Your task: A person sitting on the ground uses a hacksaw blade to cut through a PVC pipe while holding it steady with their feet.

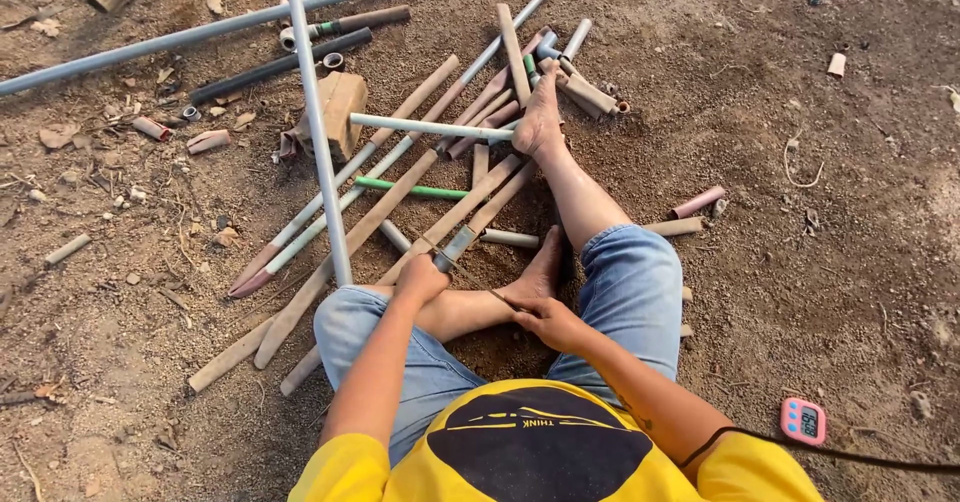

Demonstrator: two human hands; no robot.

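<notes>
Person seated on bare dirt ground, legs bent, feet bare, blue jeans rolled up, yellow shirt at the bottom of the frame.

Left hand, centre of frame: fingers closed around the near end of a short grey pipe. The pipe angles up and to the right from the fist, lying over a long tan pipe.

Right hand, just right of centre: fingers curled together, pinching a thin dark cord that runs up-left toward the left hand. Hand rests beside the near foot.

Far foot, upper centre, rests on a pile of pipes: tan, grey, one green.

Small pink timer lies on the ground at lower right.
</notes>
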